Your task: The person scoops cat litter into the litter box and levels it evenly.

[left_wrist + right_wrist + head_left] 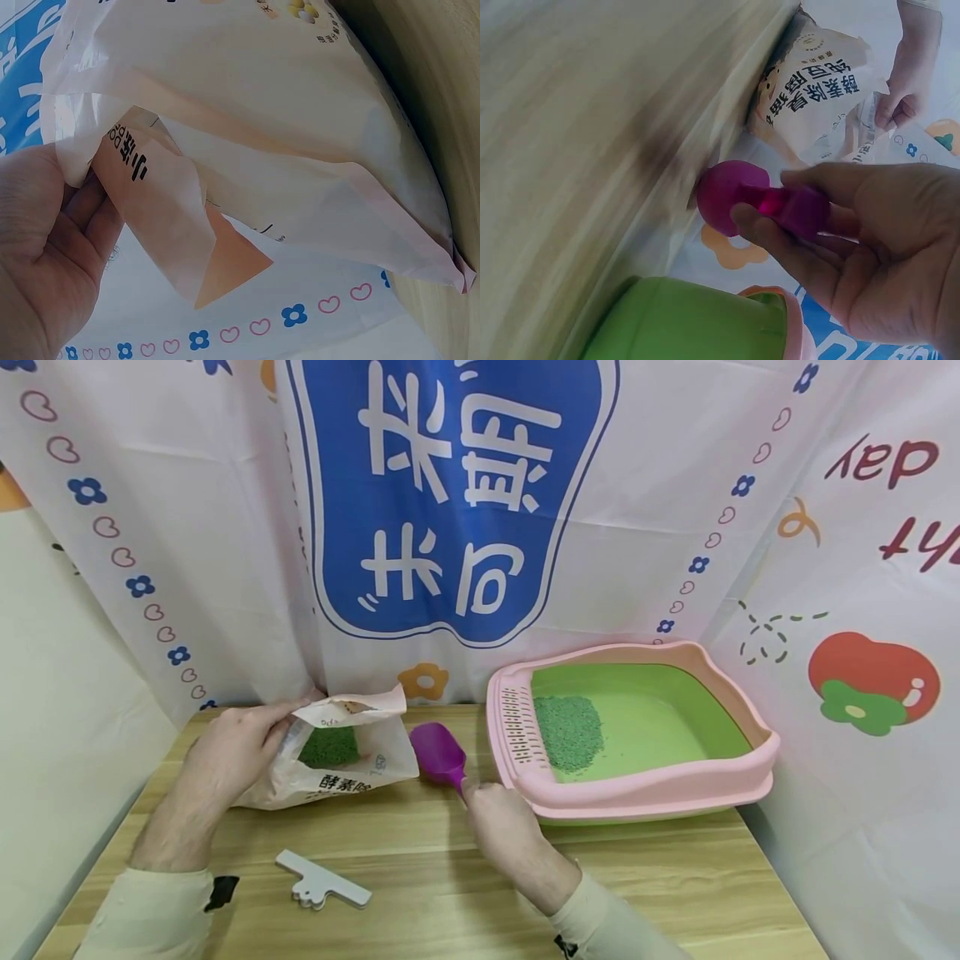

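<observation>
My left hand (pixel 238 745) grips the upper edge of a pale pink printed bag (pixel 393 748), its fingers curled at the rim (pixel 82 206). Green granules (pixel 330 748) show through the bag's mouth. In my right hand (pixel 504 828) is the handle of a purple scoop (pixel 437 752), its bowl between the bag and the litter box. The right wrist view shows fingers and thumb around the scoop's handle (pixel 802 211). To the right stands a pink-rimmed green litter box (pixel 675 710), with a patch of green granules (pixel 570 733) at its left end.
A white clip (pixel 322 881) lies on the wooden table (pixel 420 893) in front of the bag. A printed white curtain (pixel 247 527) hangs behind the table, and another decorated sheet (pixel 847 802) borders the right side.
</observation>
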A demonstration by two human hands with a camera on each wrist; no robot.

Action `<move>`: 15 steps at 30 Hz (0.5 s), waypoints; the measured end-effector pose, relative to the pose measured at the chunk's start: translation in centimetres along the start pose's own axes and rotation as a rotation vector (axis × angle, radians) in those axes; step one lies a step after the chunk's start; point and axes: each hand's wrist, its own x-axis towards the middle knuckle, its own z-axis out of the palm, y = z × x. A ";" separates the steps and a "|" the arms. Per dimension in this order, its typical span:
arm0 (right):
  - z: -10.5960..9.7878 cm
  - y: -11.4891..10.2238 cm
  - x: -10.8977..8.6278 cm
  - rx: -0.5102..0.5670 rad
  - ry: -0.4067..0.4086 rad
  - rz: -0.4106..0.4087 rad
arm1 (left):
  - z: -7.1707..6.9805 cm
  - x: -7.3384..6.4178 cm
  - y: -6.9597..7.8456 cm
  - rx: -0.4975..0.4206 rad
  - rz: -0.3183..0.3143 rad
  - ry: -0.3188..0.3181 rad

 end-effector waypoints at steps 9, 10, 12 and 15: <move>-0.3 -0.3 -0.7 0.076 -0.113 0.010 | 0.1 0.0 0.1 0.007 -0.002 -0.017; -0.7 -0.4 -0.7 0.080 -0.122 0.008 | 0.1 0.0 0.1 0.006 -0.001 -0.018; -1.3 -0.7 -0.7 0.083 -0.152 0.009 | 0.1 0.0 0.1 0.004 0.004 -0.015; -2.2 -1.1 -0.6 0.089 -0.216 0.027 | 0.1 0.0 0.2 0.001 0.010 -0.008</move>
